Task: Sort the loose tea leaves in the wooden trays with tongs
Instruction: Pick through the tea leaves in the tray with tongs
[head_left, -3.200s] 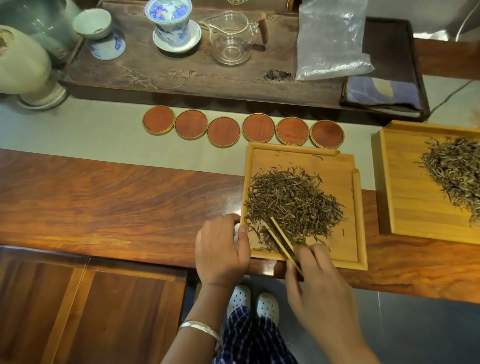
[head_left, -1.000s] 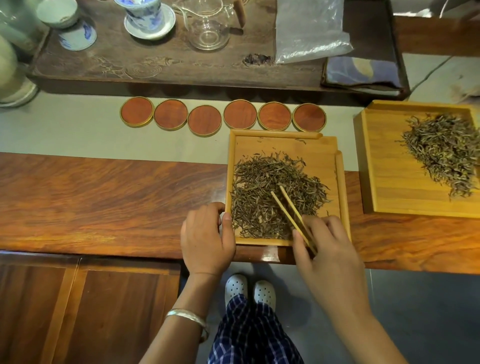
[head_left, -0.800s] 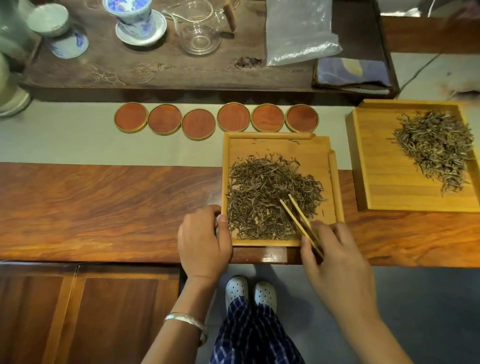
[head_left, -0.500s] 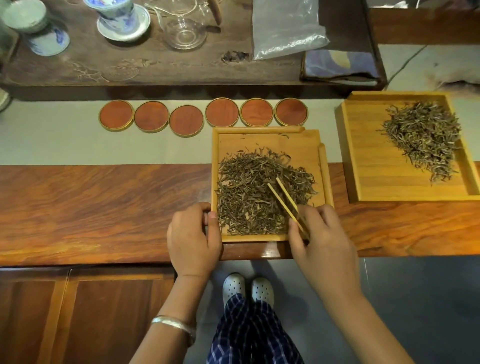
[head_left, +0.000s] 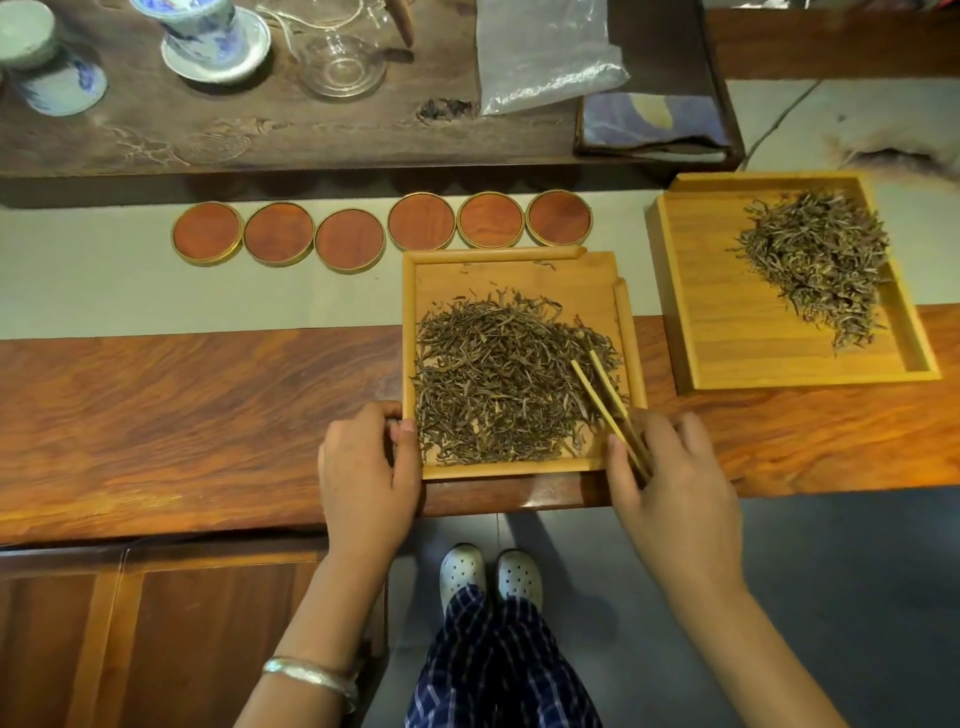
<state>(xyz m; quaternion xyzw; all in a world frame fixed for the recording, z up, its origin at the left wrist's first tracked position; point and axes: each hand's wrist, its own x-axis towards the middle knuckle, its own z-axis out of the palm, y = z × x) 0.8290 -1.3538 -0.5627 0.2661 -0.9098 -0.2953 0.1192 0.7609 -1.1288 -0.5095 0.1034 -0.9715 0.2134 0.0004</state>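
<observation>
No readable text, labels, brands or numbers anywhere.

**Occlusions / cutoffs**

Tongs (head_left: 605, 397): rear end buried in right hand (head_left: 675, 483). Near tray (head_left: 514, 467): front-left corner under left hand (head_left: 363, 467). Glass pitcher (head_left: 340, 57), gaiwan (head_left: 213, 36), plastic bag (head_left: 540, 52) clipped by top edge.

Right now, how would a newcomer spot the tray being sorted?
Find the long reddish wooden table; two pale wooden trays sit on it. It is the near tray, at the table's front edge below the round coasters, gripped by the left hand, with bamboo tongs in its leaves.
</observation>
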